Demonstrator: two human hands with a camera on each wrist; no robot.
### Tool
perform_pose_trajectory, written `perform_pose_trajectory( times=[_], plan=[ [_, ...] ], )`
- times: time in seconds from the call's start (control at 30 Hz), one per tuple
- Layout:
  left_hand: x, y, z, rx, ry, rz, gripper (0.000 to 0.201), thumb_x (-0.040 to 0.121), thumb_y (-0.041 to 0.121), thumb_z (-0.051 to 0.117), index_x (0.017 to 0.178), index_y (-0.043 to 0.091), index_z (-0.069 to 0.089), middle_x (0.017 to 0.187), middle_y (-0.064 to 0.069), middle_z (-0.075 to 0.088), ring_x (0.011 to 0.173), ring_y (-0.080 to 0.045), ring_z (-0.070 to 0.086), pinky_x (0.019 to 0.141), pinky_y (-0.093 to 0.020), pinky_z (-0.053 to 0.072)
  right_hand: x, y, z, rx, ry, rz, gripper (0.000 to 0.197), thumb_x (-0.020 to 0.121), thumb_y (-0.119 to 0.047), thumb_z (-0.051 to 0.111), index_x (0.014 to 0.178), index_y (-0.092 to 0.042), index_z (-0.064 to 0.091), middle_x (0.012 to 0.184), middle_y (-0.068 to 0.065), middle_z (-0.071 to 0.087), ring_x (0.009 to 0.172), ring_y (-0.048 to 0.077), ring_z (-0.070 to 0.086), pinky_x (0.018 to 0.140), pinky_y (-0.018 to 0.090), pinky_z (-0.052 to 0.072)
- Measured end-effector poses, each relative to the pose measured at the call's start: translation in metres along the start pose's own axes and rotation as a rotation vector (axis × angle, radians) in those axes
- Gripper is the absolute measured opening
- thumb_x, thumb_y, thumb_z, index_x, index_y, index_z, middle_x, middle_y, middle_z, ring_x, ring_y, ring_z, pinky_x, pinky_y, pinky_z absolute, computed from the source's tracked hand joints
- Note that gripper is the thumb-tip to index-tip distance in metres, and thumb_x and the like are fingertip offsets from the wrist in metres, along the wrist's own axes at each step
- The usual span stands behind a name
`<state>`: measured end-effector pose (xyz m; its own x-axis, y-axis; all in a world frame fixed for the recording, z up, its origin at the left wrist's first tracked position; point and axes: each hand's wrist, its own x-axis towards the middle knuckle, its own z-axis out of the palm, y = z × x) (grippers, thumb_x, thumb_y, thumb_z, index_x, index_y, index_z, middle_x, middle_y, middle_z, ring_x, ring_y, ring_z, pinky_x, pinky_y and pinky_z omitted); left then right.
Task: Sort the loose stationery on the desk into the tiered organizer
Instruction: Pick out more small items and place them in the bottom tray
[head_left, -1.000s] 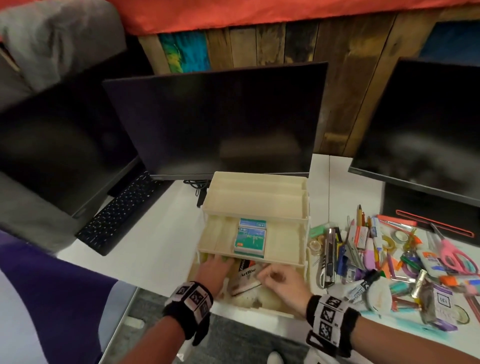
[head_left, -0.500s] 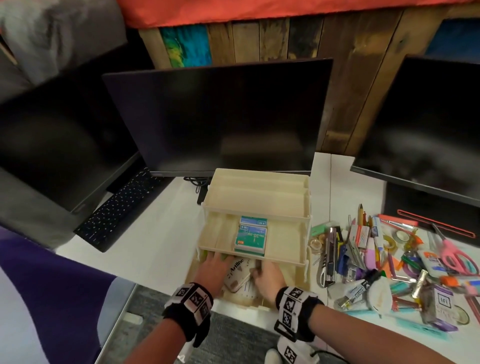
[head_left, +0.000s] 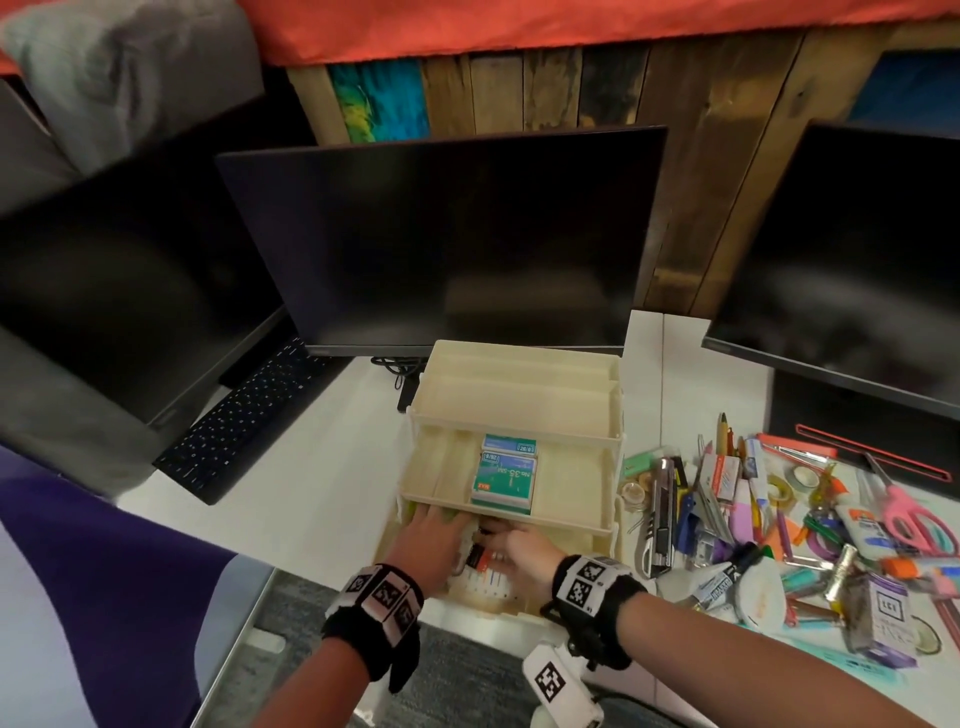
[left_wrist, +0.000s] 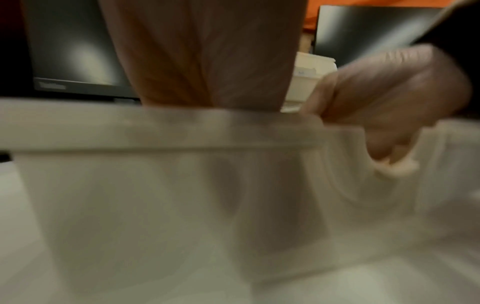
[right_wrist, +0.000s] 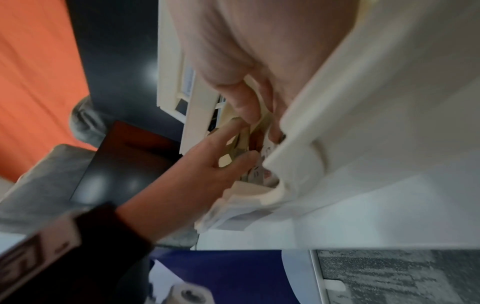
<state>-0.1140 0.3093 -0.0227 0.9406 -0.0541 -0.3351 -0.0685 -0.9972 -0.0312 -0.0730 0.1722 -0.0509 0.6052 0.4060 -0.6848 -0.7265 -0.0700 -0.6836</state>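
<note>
A cream tiered organizer (head_left: 519, 405) stands at the desk's front edge. Two green staple boxes (head_left: 504, 480) lie in its middle tier. Both hands reach into the bottom tier, where a marker pack (head_left: 485, 571) lies. My left hand (head_left: 431, 530) lies flat with straight fingers on the pack's left side; the right wrist view shows its spread fingers (right_wrist: 233, 142) pressing down. My right hand (head_left: 511, 543) curls its fingers round the pack's right end; the left wrist view shows that hand (left_wrist: 384, 107) curled at the tier's front wall (left_wrist: 155, 185). Fingertips are partly hidden under the middle tier.
A pile of loose stationery (head_left: 769, 519) covers the desk right of the organizer, including a utility knife (head_left: 662, 514), a glue bottle (head_left: 862, 525) and pink scissors (head_left: 904, 514). Three dark monitors (head_left: 441, 244) stand behind. A black keyboard (head_left: 244, 421) lies at the left.
My right hand has moved left and deeper into the bottom tier, next to the left hand. The marker pack has shifted further under the middle tier. The left hand has barely moved.
</note>
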Motion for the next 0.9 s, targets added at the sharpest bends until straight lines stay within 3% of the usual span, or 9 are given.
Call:
perform_pose_trajectory(
  times=[0.07,0.13,0.2,0.27,0.33,0.43,0.57,0.7,0.9],
  plan=[
    [-0.006,-0.002,-0.005,-0.044,0.015,0.034,0.058,0.092,0.019,0.048,0.146,0.025,0.027,0.148,-0.005,0.034,0.137,-0.024,0.028,0.115,-0.038,0.023,0.002,0.0,-0.005,-0.061,0.023,0.035,0.031,0.093,0.003,0.046,0.121,-0.005,0.055,0.12,0.007,0.059,0.114,0.023,0.055,0.086,0.03,0.049],
    [-0.018,-0.004,-0.01,-0.143,0.053,0.028,0.051,0.094,0.019,0.045,0.144,0.022,0.033,0.146,-0.001,0.038,0.134,-0.021,0.034,0.11,-0.035,0.031,0.002,0.001,-0.01,-0.101,0.053,0.074,0.026,0.095,0.0,0.04,0.114,-0.004,0.057,0.102,0.008,0.063,0.092,0.019,0.06,0.07,0.025,0.05],
    [-0.033,-0.007,-0.016,-0.255,0.153,-0.089,0.031,0.096,0.023,0.042,0.125,0.022,0.053,0.124,0.002,0.057,0.113,-0.018,0.055,0.092,-0.03,0.046,0.001,0.004,-0.012,-0.144,0.057,0.122,0.022,0.095,0.002,0.036,0.099,-0.005,0.057,0.08,0.01,0.06,0.066,0.018,0.058,0.055,0.024,0.048],
    [-0.044,-0.01,-0.02,-0.287,0.311,-0.236,0.014,0.094,0.026,0.047,0.095,0.019,0.059,0.09,0.002,0.063,0.08,-0.016,0.061,0.07,-0.028,0.05,-0.001,0.005,-0.01,-0.163,0.021,0.155,0.024,0.093,0.005,0.035,0.104,-0.003,0.055,0.076,0.012,0.057,0.056,0.018,0.053,0.047,0.024,0.045],
    [-0.049,-0.014,-0.018,-0.319,0.376,-0.364,0.011,0.089,0.02,0.056,0.098,0.014,0.056,0.092,-0.002,0.058,0.077,-0.018,0.058,0.066,-0.029,0.053,0.0,0.004,-0.004,-0.176,-0.026,0.153,0.029,0.093,0.002,0.038,0.12,-0.003,0.049,0.097,0.016,0.063,0.067,0.022,0.063,0.055,0.028,0.052],
    [-0.045,-0.02,-0.01,-0.384,0.232,-0.483,0.037,0.092,0.012,0.047,0.129,0.01,0.041,0.117,-0.007,0.049,0.098,-0.02,0.058,0.084,-0.029,0.052,-0.004,-0.002,0.004,-0.154,-0.111,0.17,0.038,0.097,-0.006,0.039,0.135,-0.004,0.035,0.133,0.019,0.051,0.099,0.028,0.064,0.077,0.038,0.055],
    [-0.04,-0.022,-0.008,-0.289,0.185,-0.445,0.039,0.087,0.002,0.043,0.125,0.014,0.045,0.114,-0.002,0.053,0.095,-0.019,0.061,0.083,-0.029,0.049,-0.004,-0.012,0.003,-0.012,-0.22,0.185,0.03,0.099,-0.004,0.034,0.128,-0.011,0.039,0.136,0.018,0.045,0.121,0.03,0.052,0.101,0.053,0.042],
    [-0.044,-0.019,-0.005,-0.314,0.169,-0.422,0.048,0.081,-0.005,0.043,0.124,0.015,0.044,0.116,-0.001,0.052,0.096,-0.019,0.059,0.083,-0.028,0.047,0.006,-0.011,0.003,0.102,-0.183,0.163,0.034,0.097,0.002,0.033,0.127,-0.011,0.039,0.14,0.013,0.043,0.127,0.032,0.047,0.101,0.055,0.041],
    [-0.049,-0.01,-0.005,-0.233,0.172,-0.415,0.043,0.086,0.0,0.044,0.127,0.014,0.041,0.12,-0.001,0.051,0.098,-0.015,0.056,0.086,-0.025,0.045,0.009,-0.006,-0.003,0.104,-0.118,0.122,0.039,0.096,0.002,0.034,0.132,-0.009,0.043,0.136,0.016,0.052,0.118,0.032,0.054,0.089,0.041,0.047]
  ],
)
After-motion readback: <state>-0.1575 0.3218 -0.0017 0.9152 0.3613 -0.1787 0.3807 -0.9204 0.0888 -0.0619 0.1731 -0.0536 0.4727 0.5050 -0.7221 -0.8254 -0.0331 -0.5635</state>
